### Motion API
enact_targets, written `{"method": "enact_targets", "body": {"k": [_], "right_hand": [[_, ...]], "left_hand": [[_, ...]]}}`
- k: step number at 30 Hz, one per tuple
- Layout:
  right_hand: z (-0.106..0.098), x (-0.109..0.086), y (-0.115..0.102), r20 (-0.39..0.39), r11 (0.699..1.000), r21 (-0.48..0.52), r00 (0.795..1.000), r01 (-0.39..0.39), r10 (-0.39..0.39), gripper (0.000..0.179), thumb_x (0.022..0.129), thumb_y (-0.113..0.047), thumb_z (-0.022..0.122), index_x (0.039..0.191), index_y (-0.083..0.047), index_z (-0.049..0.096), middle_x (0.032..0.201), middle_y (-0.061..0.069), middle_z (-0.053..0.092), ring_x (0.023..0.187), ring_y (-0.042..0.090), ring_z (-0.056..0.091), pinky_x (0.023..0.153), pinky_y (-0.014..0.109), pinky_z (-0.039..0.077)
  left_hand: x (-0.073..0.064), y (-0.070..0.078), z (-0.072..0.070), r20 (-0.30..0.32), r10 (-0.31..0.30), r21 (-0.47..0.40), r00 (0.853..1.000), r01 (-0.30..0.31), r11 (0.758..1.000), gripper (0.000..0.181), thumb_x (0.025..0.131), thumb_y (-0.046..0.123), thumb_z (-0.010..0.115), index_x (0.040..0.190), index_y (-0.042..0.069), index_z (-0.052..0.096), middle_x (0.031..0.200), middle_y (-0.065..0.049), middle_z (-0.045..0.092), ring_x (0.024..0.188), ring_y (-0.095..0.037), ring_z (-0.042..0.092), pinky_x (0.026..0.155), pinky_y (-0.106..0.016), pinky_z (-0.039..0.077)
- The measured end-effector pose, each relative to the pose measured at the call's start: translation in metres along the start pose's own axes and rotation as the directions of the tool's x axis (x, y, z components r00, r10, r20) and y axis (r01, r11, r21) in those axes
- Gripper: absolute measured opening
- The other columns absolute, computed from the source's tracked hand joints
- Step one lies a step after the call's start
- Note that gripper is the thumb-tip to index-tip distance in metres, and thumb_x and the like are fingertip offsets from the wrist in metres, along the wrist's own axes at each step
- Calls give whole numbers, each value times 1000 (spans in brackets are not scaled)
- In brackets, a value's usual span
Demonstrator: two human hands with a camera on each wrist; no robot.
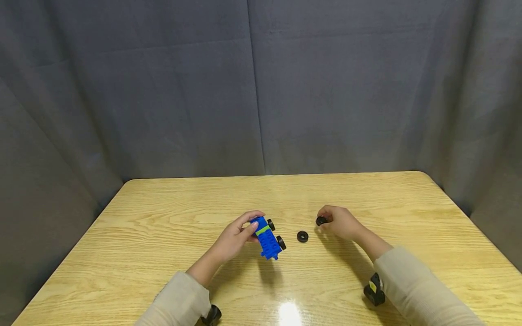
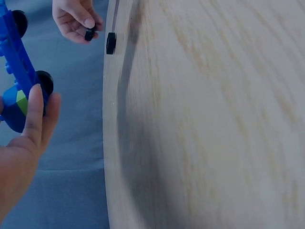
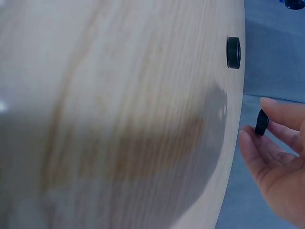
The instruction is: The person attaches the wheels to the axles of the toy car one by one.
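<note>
My left hand (image 1: 234,238) grips a blue toy car (image 1: 268,241) with a lime green stripe, holding it above the table. Two black wheels (image 1: 281,242) show along the car's right side in the head view; its other side is hidden or turned away. Between thumb and fingers, my right hand (image 1: 341,222) pinches a small black tire (image 1: 321,220), also seen in the right wrist view as a black tire (image 3: 261,122). Another black tire (image 1: 302,236) lies flat on the table between the two hands.
The wooden table (image 1: 183,199) spans the lower view, its far edge meeting a grey curtain (image 1: 183,113). Black wrist cameras (image 1: 374,290) hang beneath the sleeves, close above the tabletop.
</note>
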State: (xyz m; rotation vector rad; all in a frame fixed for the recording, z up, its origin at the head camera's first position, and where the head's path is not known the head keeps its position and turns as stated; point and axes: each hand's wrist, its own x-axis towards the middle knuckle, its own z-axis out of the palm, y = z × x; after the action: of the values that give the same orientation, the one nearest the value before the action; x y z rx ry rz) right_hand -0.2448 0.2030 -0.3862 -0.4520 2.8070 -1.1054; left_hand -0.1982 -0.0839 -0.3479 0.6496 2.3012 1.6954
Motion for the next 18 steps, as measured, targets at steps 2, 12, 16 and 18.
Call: {"method": "enact_targets", "body": {"k": [2,12,16,18], "right_hand": [[1,-2,-1,-8,1000,15,1000,9,-9,29,75,-4,64,101,5,54,90,11,56,82,24,55,64,32,46],[3,-12,-9,-31,997,65,999,44,-42,25,78,-1,61,102,4,55,90,9,55,81,22,55,65,31,46],[4,-17,-14,-28,996,79,999,45,-43,28,77,-2,62,103,4,55,88,7,55,78,19,54,64,29,46],[4,-20,-16,-28,995,83,998,51,-49,28,77,-2,62,104,4,55,87,6,55,78,18,54,63,29,45]], "left_hand": [[0,-1,-1,-4,-3,-25,1000,3,1000,32,94,9,36,124,1,41,121,-23,37,81,-33,57,78,-47,43],[9,-29,-2,-13,-11,-33,1000,11,999,35,91,18,44,126,10,44,122,-20,35,79,-36,57,73,-43,46],[9,-32,1,-13,-24,-35,1000,23,999,34,90,20,47,122,9,47,117,-21,37,77,-29,58,71,-41,47],[9,-31,2,-17,-25,-59,1000,24,998,33,89,19,48,120,9,47,115,-22,38,77,-25,58,70,-42,48]]}}
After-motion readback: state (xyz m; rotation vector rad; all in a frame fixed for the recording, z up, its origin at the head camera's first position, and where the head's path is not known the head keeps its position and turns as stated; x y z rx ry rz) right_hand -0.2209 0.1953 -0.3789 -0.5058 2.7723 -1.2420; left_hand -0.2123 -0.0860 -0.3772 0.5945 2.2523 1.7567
